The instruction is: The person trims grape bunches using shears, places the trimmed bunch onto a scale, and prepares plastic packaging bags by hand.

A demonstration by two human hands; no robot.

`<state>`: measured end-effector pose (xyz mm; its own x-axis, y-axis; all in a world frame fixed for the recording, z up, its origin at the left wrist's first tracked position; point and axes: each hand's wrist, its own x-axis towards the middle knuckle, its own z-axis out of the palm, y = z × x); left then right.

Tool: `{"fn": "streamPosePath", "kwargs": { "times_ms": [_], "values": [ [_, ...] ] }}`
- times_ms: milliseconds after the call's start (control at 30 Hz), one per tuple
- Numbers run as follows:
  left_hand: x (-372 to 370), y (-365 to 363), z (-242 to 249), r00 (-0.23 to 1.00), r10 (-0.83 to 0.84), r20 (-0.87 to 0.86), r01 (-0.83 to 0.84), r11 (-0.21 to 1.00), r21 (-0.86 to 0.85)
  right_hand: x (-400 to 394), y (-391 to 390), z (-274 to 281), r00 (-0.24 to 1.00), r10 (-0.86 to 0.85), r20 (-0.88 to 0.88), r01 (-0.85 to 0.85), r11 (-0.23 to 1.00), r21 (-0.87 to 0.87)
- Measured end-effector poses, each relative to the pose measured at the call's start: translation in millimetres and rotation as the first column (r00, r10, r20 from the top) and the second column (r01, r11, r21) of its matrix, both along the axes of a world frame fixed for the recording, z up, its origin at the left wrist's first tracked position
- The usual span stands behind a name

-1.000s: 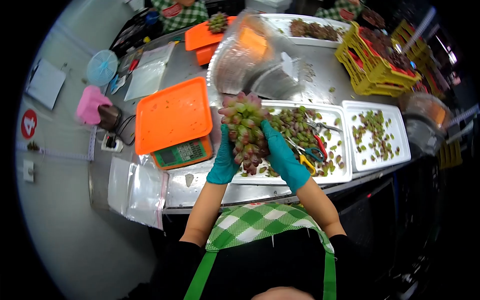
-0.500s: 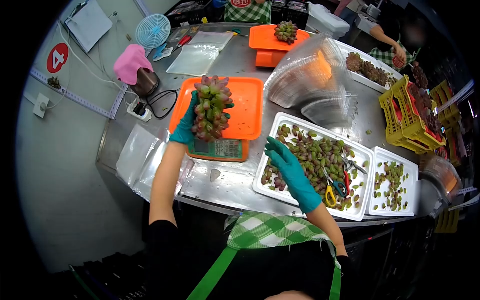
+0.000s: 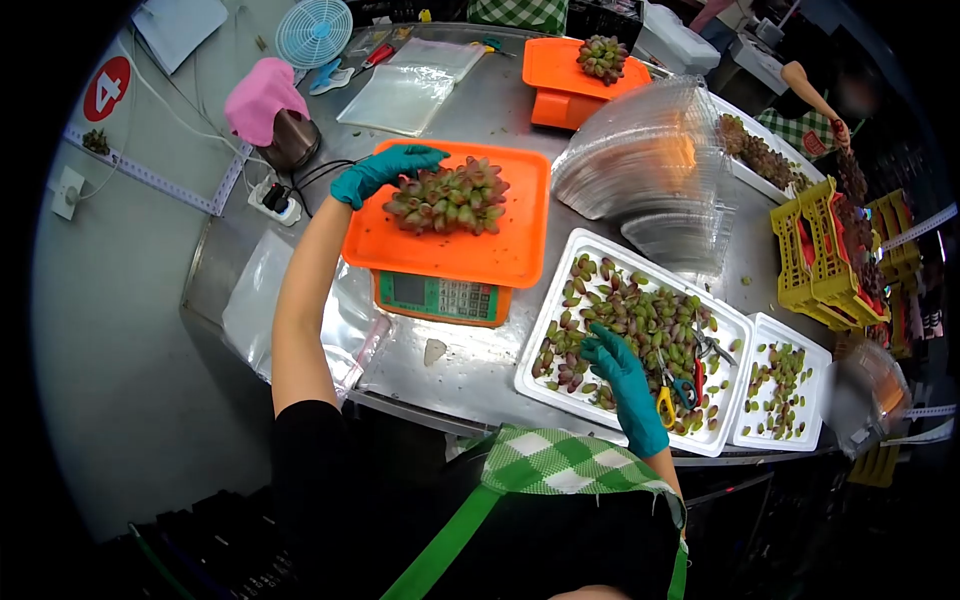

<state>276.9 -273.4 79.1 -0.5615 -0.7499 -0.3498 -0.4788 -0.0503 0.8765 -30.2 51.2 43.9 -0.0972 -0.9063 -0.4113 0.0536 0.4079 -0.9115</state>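
Note:
On the orange scale point(image 3: 520, 250) a succulent cluster point(image 3: 450, 200) with green and reddish leaves lies on its side. My left hand point(image 3: 385, 172), in a teal glove, is at the cluster's upper left edge with its fingers extended over the pan; whether it touches the leaves is hard to tell. My right hand point(image 3: 625, 385), also gloved, is over the white tray point(image 3: 540, 375) of loose leaves point(image 3: 640, 310), its fingers bent down among them, and what they hold is hidden. Yellow-handled scissors point(image 3: 666, 405) and red-handled pruners point(image 3: 699, 380) lie beside it in the tray.
Clear plastic covers point(image 3: 640, 150) are stacked behind the tray. A second orange scale point(image 3: 560, 105) bears another succulent point(image 3: 603, 60). A smaller white tray point(image 3: 745, 430) and yellow crates point(image 3: 800, 250) stand right. A co-worker's arm point(image 3: 810, 90) shows at upper right.
The succulent cluster went from upright in my left hand to lying on the scale pan. My left hand has opened from around it. My right hand moved right and down to the leaves.

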Motion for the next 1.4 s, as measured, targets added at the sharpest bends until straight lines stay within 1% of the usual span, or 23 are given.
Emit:
{"fn": "streamPosePath", "kwargs": {
  "times_ms": [67,100,233,267,333,367,400,433,467,500,533,600,667,767,867,900,1033,1133,1167,1200,1300,1367,1400],
  "values": [
    [-1,6,9,0.995,0.068,-0.073,-0.068,0.998,0.012,1,0,2,0.999,0.030,-0.014,-0.030,0.999,-0.010],
    [6,11,6,0.984,0.106,-0.145,-0.111,0.994,-0.023,1,1,3,0.999,0.035,-0.008,-0.035,0.999,-0.007],
    [32,45,0,0.905,0.329,-0.270,-0.375,0.916,-0.141,-12,11,-4,1.000,-0.022,-0.019,0.022,0.999,-0.024],
    [39,61,-2,0.875,0.369,-0.311,-0.422,0.899,-0.120,-18,15,-9,0.996,-0.085,-0.017,0.084,0.996,-0.042],
    [54,101,-6,0.805,0.445,-0.394,-0.510,0.857,-0.074,-34,26,-21,0.981,-0.153,-0.116,0.143,0.986,-0.084],
    [56,124,-7,0.800,0.429,-0.420,-0.500,0.863,-0.072,-44,31,-32,0.972,-0.197,-0.126,0.188,0.979,-0.076],
    [57,149,-9,0.794,0.413,-0.446,-0.491,0.868,-0.069,-45,34,-20,0.956,-0.232,-0.182,0.224,0.972,-0.063],
    [52,176,-16,0.752,0.424,-0.505,-0.468,0.882,0.044,-54,41,-32,0.926,-0.252,-0.280,0.225,0.966,-0.127],
    [42,201,-27,0.703,0.442,-0.558,-0.435,0.887,0.154,-68,48,-49,0.886,-0.274,-0.373,0.217,0.958,-0.189],
    [29,223,-39,0.745,0.406,-0.529,-0.340,0.914,0.222,-79,53,-59,0.767,-0.273,-0.581,0.130,0.953,-0.275],
    [14,242,-51,0.782,0.366,-0.505,-0.243,0.925,0.293,-83,56,-50,0.671,-0.272,-0.690,0.068,0.949,-0.307],
    [-20,274,-74,0.877,0.244,-0.413,-0.063,0.912,0.405,-102,67,-61,0.315,-0.162,-0.935,-0.045,0.982,-0.186],
    [-43,287,-86,0.898,0.156,-0.412,0.028,0.913,0.408,-113,72,-63,0.225,-0.058,-0.973,-0.031,0.997,-0.067],
    [-72,287,-96,0.917,0.226,-0.329,-0.063,0.896,0.439,-124,84,-63,0.124,0.104,-0.987,-0.019,0.995,0.102],
    [-93,295,-94,0.946,0.105,-0.306,0.022,0.922,0.387,-131,90,-61,0.402,0.120,-0.908,-0.025,0.992,0.120],
    [-98,298,-106,0.924,0.120,-0.363,0.045,0.909,0.415,-136,96,-74,0.403,0.005,-0.915,-0.057,0.998,-0.020],
    [-118,309,-105,0.933,0.146,-0.328,-0.020,0.933,0.359,-138,107,-81,0.428,-0.084,-0.900,-0.060,0.991,-0.121],
    [-127,315,-110,0.927,0.169,-0.335,-0.035,0.929,0.369,-134,112,-73,0.549,-0.168,-0.819,-0.011,0.978,-0.208],
    [-129,317,-110,0.927,0.176,-0.331,-0.052,0.935,0.352,-130,112,-62,0.513,-0.145,-0.846,-0.004,0.985,-0.171],
    [-130,318,-111,0.934,0.161,-0.319,-0.050,0.943,0.329,-135,114,-71,0.529,-0.196,-0.826,0.007,0.974,-0.227],
    [-127,320,-113,0.940,0.140,-0.310,-0.055,0.962,0.268,-130,114,-73,0.663,-0.341,-0.666,0.172,0.936,-0.308],
    [-125,321,-118,0.932,0.163,-0.325,-0.071,0.958,0.276,-132,114,-83,0.660,-0.406,-0.632,0.198,0.905,-0.376],
    [-125,322,-123,0.929,0.181,-0.322,-0.082,0.951,0.298,-124,111,-73,0.660,-0.438,-0.610,0.206,0.887,-0.414]
  ]
}}
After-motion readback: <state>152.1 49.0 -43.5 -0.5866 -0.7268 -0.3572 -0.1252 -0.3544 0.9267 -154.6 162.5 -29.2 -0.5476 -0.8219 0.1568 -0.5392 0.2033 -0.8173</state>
